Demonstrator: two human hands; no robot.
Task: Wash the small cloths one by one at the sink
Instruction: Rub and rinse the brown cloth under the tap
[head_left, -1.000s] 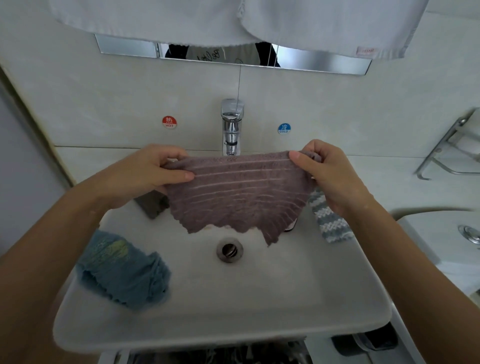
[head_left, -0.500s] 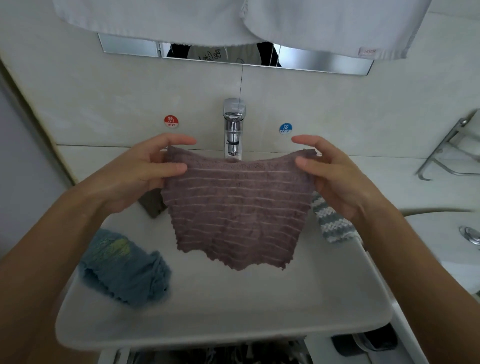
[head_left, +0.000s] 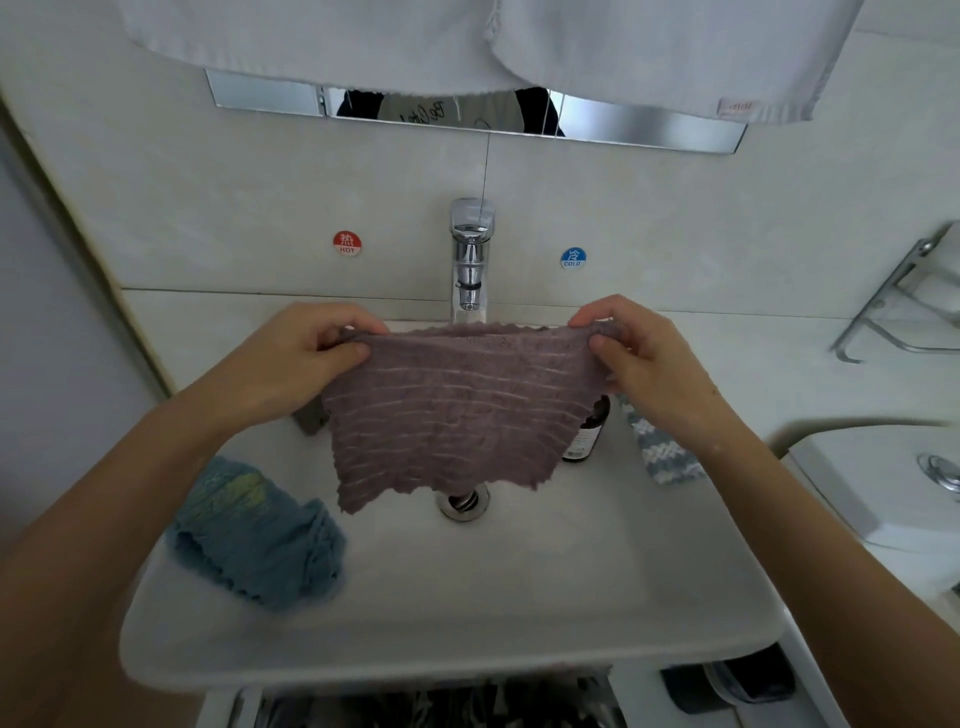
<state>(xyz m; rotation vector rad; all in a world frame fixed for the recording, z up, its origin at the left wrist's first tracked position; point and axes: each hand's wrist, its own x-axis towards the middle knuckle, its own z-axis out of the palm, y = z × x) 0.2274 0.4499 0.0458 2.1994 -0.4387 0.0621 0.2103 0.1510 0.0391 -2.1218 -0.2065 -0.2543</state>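
Purple cloth (head_left: 460, 415) hangs pinched at its top corners by your left hand (head_left: 291, 364) and right hand (head_left: 649, 364); keep both tight and hold it over the sink (head_left: 467, 597) middle.

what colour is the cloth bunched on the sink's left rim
Blue-teal with a yellowish patch, the bunched cloth; head view.

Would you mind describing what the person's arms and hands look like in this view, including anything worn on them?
Both forearms are bare as far as the frame shows: no sleeves, gloves, watch or bracelets. The left hand and right hand show no rings on the visible fingers, and the nails look short and unpainted. No markings stand out.
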